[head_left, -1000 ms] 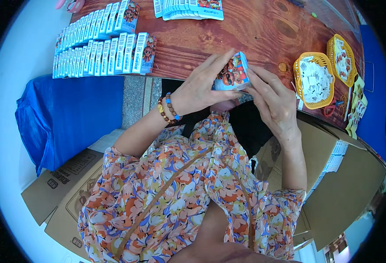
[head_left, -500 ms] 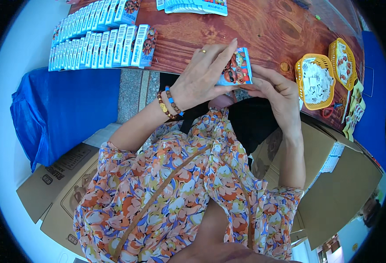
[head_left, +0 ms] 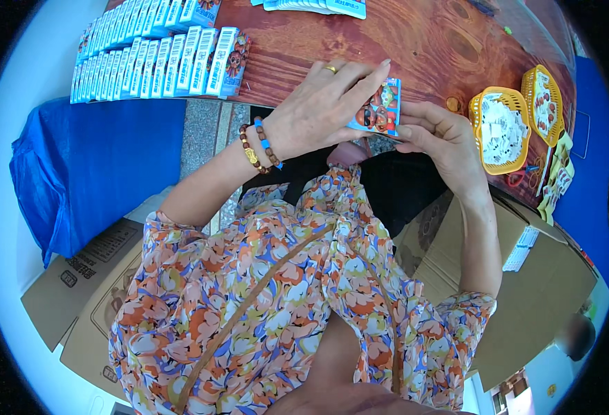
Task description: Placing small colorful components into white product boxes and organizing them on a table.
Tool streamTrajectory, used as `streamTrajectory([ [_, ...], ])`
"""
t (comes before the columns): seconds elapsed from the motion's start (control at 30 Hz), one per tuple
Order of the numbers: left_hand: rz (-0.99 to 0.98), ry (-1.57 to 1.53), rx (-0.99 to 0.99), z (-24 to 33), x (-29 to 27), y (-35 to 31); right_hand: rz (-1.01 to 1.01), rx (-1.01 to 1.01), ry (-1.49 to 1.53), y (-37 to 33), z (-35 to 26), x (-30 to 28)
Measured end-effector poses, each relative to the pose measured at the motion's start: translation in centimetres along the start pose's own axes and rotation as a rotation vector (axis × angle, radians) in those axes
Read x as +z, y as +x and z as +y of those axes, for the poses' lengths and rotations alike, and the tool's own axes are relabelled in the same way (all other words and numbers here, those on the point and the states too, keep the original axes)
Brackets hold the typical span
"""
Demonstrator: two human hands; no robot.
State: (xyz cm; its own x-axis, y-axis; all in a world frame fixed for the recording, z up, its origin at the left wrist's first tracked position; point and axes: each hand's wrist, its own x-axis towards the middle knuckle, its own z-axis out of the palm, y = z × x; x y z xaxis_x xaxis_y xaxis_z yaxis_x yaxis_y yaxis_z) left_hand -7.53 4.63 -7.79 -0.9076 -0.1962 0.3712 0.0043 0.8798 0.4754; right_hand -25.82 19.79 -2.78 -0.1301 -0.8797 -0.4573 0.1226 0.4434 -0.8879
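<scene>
Between my hands, at the table's near edge, is a small light-blue printed box (head_left: 382, 111) with cartoon figures on its face. My left hand (head_left: 328, 100) lies across its left side, fingers reaching over the top and thumb below. At the lower right corner my right hand (head_left: 443, 142) pinches the box between thumb and fingers. The hands hide its left part and its underside. Rows of similar light-blue boxes (head_left: 180, 66) stand side by side at the table's left. A fanned stack of flat light-blue cartons (head_left: 318, 7) lies at the far edge of view.
Two yellow baskets stand at the right: one (head_left: 484, 149) with white packets, the other (head_left: 559, 128) with printed pieces. Red-handled scissors (head_left: 515, 178) and yellow strips (head_left: 559, 176) lie beside them. A blue bag (head_left: 97, 166) hangs left of the table; open cardboard boxes (head_left: 539, 297) flank me.
The box stays in both hands and has shifted slightly right. My right forearm has swung a little outward. The whole view has shifted slightly.
</scene>
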Motion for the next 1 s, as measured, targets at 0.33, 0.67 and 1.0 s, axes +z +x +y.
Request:
streamTrajectory([
  [0.33,-0.026,0.076,-0.101,0.2,0.7,-0.3,0.107,-0.076,-0.077,0.9,1.8,1.0],
  [0.67,-0.019,0.174,-0.126,0.5,1.3,-0.3,0.167,-0.096,-0.485,1.6,1.6,1.6],
  [1.0,0.244,-0.043,-0.435,1.3,2.5,0.9,0.548,-0.641,-0.746,3.3,3.5,5.3],
])
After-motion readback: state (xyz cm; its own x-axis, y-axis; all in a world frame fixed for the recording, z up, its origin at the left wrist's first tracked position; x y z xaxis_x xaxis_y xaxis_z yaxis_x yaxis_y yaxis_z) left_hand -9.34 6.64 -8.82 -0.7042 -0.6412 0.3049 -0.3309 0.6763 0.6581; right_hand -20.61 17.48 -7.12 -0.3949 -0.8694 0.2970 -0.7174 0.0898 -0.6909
